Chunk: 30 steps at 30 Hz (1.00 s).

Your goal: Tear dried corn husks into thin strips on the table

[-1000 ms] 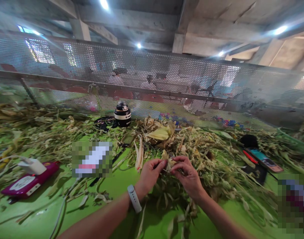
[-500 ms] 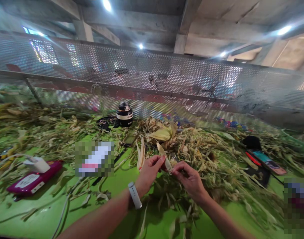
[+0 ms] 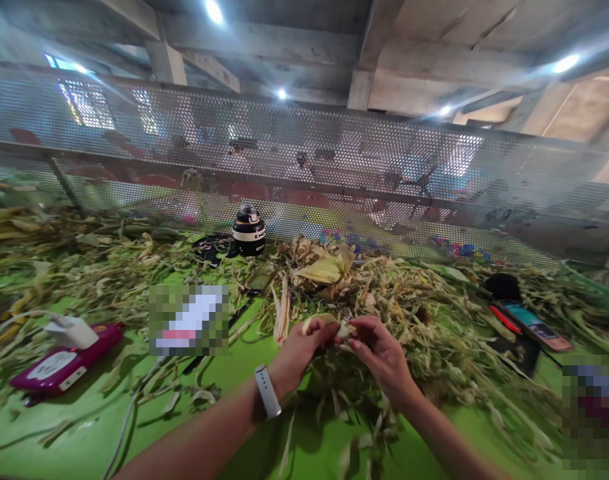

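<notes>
My left hand point(image 3: 300, 348), with a white band on its wrist, and my right hand point(image 3: 379, 352) meet above a pile of dried husks point(image 3: 384, 300) on the green table point(image 3: 224, 393). Both pinch a pale strip of husk point(image 3: 329, 323) between fingertips, and the strip is bent over between the two hands. The fingers of both hands are closed on it. More dry leaves hang and lie under my hands.
A magenta device point(image 3: 59, 363) with a white charger plug lies at the left. A black and white jar point(image 3: 248, 230) stands at the back by the perforated metal fence point(image 3: 304, 167). A phone point(image 3: 532, 323) lies at the right. Husks cover most of the table.
The husk strip stood up straight between my fingers half a second ago; now it is bent down and my hands are closer together.
</notes>
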### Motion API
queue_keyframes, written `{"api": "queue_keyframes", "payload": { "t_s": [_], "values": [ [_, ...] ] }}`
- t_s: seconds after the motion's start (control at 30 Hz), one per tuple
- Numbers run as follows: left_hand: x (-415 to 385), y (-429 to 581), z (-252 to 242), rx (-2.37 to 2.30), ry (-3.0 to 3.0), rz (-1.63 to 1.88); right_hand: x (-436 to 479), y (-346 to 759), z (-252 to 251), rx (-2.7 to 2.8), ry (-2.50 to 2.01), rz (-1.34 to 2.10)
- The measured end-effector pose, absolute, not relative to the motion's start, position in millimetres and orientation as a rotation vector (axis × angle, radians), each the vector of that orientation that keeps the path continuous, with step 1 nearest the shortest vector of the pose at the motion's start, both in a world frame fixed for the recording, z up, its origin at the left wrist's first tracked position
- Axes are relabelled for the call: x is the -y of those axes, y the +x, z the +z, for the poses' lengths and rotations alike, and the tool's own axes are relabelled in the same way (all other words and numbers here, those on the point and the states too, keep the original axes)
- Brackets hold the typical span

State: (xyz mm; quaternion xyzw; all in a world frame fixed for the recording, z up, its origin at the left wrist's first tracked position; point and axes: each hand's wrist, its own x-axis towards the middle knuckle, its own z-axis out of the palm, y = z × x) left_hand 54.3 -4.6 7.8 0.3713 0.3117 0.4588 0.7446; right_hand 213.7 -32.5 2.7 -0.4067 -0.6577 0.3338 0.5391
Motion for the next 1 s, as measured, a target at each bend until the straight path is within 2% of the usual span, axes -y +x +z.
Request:
{"api": "queue_keyframes", "payload": {
  "t_s": [0.2, 0.47, 0.8, 1.0],
  "values": [
    [5, 54, 9, -0.757, 0.865, 0.924, 28, 213, 3, 1.625, -0.917, 0.648],
    [-2, 48, 11, -0.941, 1.212, 1.084, 27, 212, -1, 1.637, -0.914, 0.626],
    [-12, 44, 10, -0.986, 0.871, 1.276, 26, 217, 9, 1.536, -1.088, 0.641],
    [-15, 39, 9, -0.931, 0.813, 1.286, 26, 252, 45, 2.081, -1.492, 0.341]
  ]
}}
